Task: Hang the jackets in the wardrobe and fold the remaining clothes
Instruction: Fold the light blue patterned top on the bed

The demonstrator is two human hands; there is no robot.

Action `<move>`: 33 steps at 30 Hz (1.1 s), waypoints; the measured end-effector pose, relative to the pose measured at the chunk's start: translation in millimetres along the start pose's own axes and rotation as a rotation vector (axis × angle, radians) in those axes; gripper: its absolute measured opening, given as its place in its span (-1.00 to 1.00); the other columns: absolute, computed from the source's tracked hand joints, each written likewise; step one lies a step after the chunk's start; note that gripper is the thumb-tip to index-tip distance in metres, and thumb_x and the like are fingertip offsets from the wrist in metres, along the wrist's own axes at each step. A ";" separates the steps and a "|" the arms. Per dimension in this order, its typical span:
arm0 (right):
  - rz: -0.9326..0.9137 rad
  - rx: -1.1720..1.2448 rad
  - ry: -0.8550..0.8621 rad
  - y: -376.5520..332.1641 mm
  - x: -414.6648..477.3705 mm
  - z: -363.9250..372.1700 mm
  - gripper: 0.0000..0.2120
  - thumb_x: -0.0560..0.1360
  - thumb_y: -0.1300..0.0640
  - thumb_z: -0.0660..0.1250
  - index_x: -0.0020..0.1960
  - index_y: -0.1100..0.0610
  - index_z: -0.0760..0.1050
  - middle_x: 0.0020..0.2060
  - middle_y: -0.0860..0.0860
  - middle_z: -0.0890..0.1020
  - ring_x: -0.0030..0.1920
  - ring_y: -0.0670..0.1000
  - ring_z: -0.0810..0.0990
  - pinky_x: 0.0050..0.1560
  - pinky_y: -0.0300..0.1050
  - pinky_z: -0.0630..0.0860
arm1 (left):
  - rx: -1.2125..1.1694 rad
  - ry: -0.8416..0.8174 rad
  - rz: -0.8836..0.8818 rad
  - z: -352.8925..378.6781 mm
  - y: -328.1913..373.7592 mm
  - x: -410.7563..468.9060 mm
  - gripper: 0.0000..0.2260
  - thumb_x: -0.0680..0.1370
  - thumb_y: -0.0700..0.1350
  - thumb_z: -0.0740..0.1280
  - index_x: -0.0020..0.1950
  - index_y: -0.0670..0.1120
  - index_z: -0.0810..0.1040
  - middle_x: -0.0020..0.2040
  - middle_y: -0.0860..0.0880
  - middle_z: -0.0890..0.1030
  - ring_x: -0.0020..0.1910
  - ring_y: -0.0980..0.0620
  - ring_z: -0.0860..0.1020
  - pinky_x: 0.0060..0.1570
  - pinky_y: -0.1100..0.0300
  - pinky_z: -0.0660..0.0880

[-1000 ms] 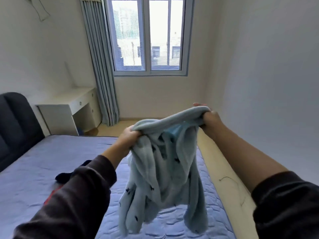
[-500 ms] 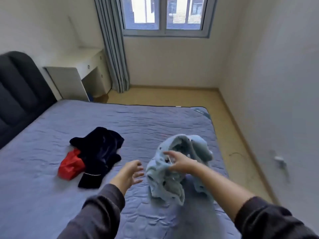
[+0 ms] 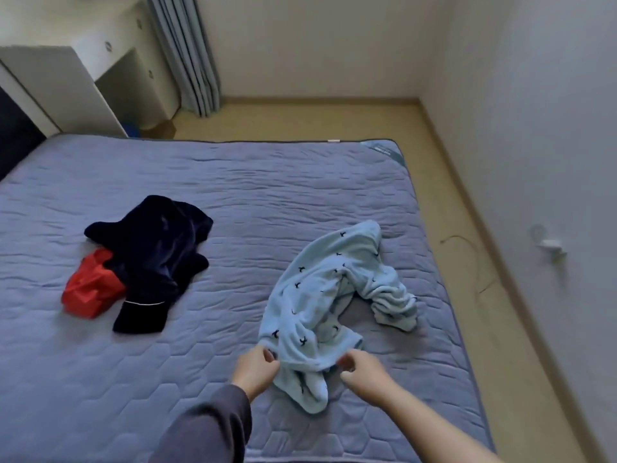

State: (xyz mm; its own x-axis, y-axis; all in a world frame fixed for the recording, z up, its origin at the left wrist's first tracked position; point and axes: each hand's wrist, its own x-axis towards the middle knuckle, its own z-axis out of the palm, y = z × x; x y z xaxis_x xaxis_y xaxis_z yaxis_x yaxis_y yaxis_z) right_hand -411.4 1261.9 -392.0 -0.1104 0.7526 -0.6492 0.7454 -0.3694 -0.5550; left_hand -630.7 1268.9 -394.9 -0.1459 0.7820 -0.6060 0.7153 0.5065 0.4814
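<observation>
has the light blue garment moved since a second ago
Yes. The light blue garment has come down from hanging above the bed to lying crumpled on it, left hand and right hand pinching its near edge.

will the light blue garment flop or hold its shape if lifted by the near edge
Probably floppy: the light blue garment lies crumpled in folds on the bed, so it should sag between the left hand and right hand pinching its near edge. Likely light and grippy: it looks fleecy.

Quilted blue mattress (image 3: 233,195) is spread across the foreground. White desk (image 3: 83,78) and grey curtain (image 3: 187,55) are set behind it, on wooden floor (image 3: 300,118). Small white plug (image 3: 550,244) is mounted on the right wall.
</observation>
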 end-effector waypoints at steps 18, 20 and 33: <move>0.344 1.017 -0.071 172.5 242.9 195.9 -0.25 0.44 0.14 0.43 0.47 -0.13 0.09 0.05 0.07 0.61 -0.12 0.03 0.65 -0.28 -0.08 0.60 | 0.061 0.226 0.223 201.6 -100.1 255.2 -0.72 0.43 -0.23 0.27 0.12 -0.04 0.47 0.06 -0.09 0.52 0.01 -0.13 0.51 -0.05 0.13 0.39; 0.340 1.043 -0.144 153.7 240.0 209.0 -0.32 0.47 0.07 0.44 0.45 -0.11 0.14 0.07 0.02 0.57 -0.10 -0.03 0.60 -0.29 -0.14 0.57 | -0.196 0.129 0.156 187.2 -105.4 243.7 -0.82 0.45 -0.22 0.22 0.00 -0.04 0.50 -0.08 -0.01 0.58 -0.03 -0.04 0.53 -0.03 0.11 0.44; 0.490 0.853 0.484 200.5 118.0 104.0 -0.77 0.48 0.38 0.15 -0.15 0.11 0.49 -0.29 0.07 0.53 -0.36 0.01 0.47 -0.39 -0.18 0.43 | -0.740 0.321 -0.391 119.2 -171.7 121.7 -0.74 0.52 -0.33 0.05 -0.26 -0.09 0.43 -0.41 -0.11 0.37 -0.53 -0.05 0.31 -0.60 0.30 0.24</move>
State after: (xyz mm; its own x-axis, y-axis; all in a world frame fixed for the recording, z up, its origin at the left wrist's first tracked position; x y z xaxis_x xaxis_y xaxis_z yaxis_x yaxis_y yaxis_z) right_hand -343.4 1219.9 -633.9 0.4824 0.4863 -0.7285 -0.0828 -0.8027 -0.5907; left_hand -689.8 1233.7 -626.8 -0.5505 0.5117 -0.6597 -0.0337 0.7759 0.6299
